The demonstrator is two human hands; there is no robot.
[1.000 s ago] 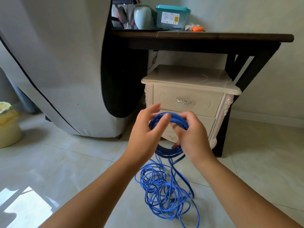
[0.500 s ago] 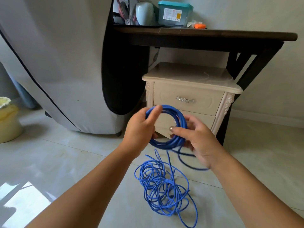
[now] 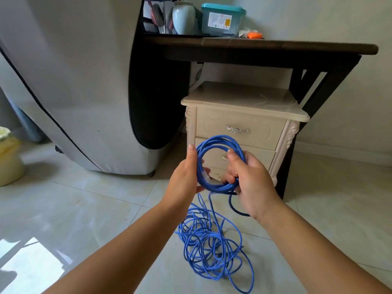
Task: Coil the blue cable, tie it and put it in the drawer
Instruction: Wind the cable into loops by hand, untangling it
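Left hand (image 3: pixel 186 177): wrapped round the left side of the blue cable (image 3: pixel 218 143) coil, held up near the drawers.
Right hand (image 3: pixel 250 181): clamped on the coil's right side.
Risk: the tangled length on the floor (image 3: pixel 84 209) may snag and pull loops loose.
Drawers (image 3: pixel 239 119): both closed, contents hidden.

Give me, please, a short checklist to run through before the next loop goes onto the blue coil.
1. Coil held firmly: ok. The right hand grips the right side of the coil.
2. Left hand has a hold: cannot tell. It lies against the coil's left side with the index finger straight.
3. All cable wound: not ok. A loose tangle lies on the floor.
4. Tie within reach: cannot tell. None is in view.
5. Drawer open: not ok. The top drawer and lower drawer are both shut.
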